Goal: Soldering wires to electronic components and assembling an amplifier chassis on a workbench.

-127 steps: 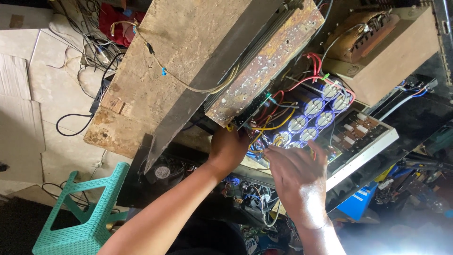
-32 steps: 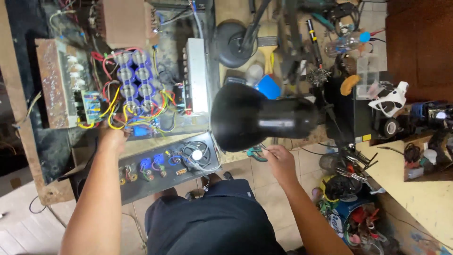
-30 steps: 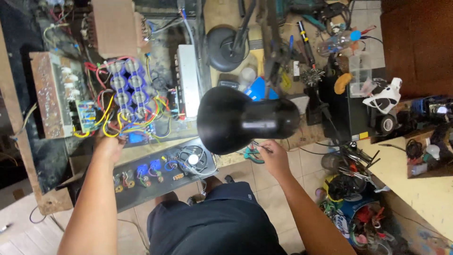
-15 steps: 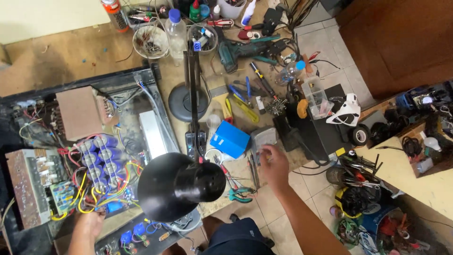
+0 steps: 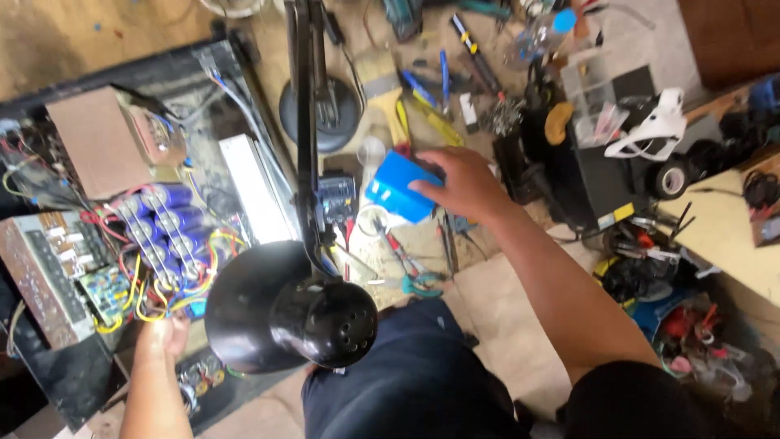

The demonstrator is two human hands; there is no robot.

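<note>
My right hand (image 5: 465, 185) reaches over the cluttered workbench and rests on a blue box (image 5: 396, 187), its fingers curled over the box's top right edge. My left hand (image 5: 161, 335) sits at the front edge of an open electronics chassis (image 5: 73, 268), beside a bundle of yellow and red wires. Whether that hand grips anything I cannot make out. Several blue cylinder capacitors (image 5: 166, 228) stand in the chassis, next to a brown block (image 5: 97, 140). A black desk lamp (image 5: 284, 313) hangs between my hands and hides part of the bench.
The lamp's arm (image 5: 305, 122) rises from a round black base (image 5: 325, 110). Pliers, screwdrivers and a brush (image 5: 382, 77) lie scattered on the bench. A black box with a white plastic part (image 5: 650, 130) stands at the right, tape rolls and cables beside it.
The view has swung right and upward over the bench. My right hand moved from the bench's front edge up to the blue box. My left hand stays at the chassis.
</note>
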